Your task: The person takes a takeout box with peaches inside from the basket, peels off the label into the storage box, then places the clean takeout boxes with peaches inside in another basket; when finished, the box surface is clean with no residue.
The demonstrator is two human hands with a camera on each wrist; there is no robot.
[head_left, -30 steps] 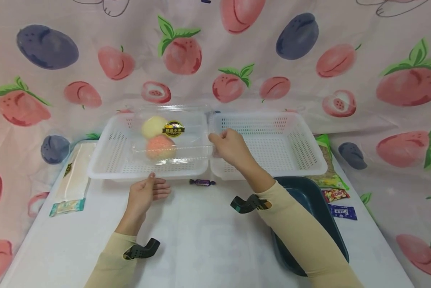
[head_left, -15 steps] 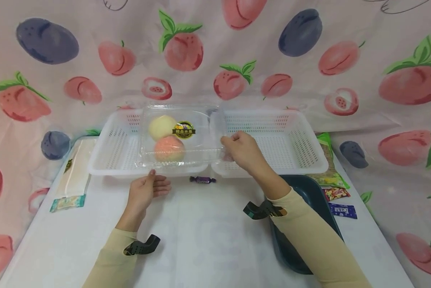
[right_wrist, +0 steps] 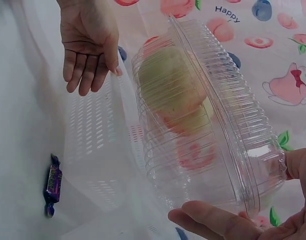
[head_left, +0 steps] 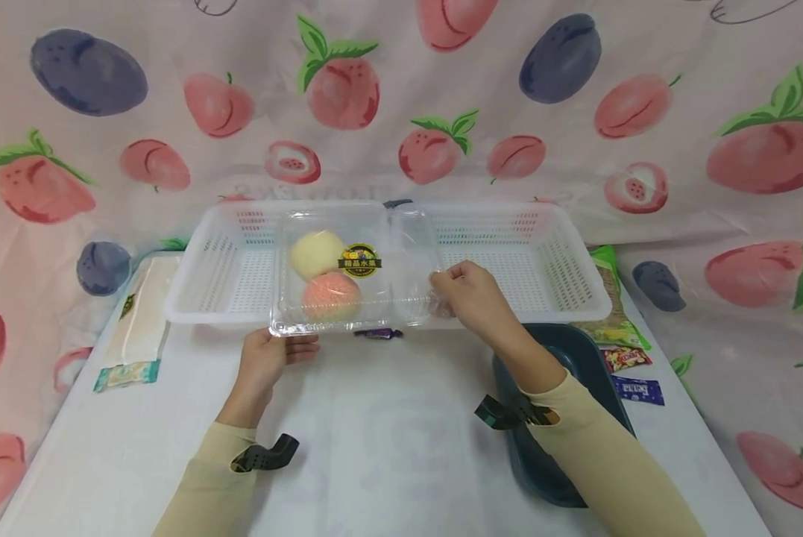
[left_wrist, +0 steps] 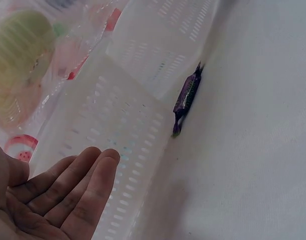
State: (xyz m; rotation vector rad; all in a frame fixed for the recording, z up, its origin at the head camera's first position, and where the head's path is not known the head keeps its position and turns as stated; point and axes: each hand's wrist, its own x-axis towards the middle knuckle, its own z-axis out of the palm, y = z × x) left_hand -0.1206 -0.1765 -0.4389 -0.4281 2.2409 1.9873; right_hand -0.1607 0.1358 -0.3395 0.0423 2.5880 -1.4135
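A clear plastic clamshell box (head_left: 411, 246) with two round fruits, one yellowish (head_left: 317, 253) and one pink-orange (head_left: 332, 297), hangs in the air over the white baskets. My right hand (head_left: 475, 298) grips its right end, thumb on one side and fingers on the other, as the right wrist view shows. My left hand (head_left: 263, 365) is held palm up with fingers extended near the left basket's front wall. In the head view the box's front corner covers its fingertips; the right wrist view (right_wrist: 90, 50) shows them apart. A purple wrapped candy (left_wrist: 187, 97) lies before the baskets.
Two white perforated baskets, left (head_left: 220, 309) and right (head_left: 592, 309), stand side by side. A dark blue tray (head_left: 542, 477) sits under my right forearm. Snack packs (head_left: 616, 298) lie at the right, a pale package (head_left: 139, 321) at the left. A fruit-print cloth hangs behind.
My right hand has moved right and toward me with the clamshell box, which now hangs over both baskets' front edge. My left hand has barely moved.
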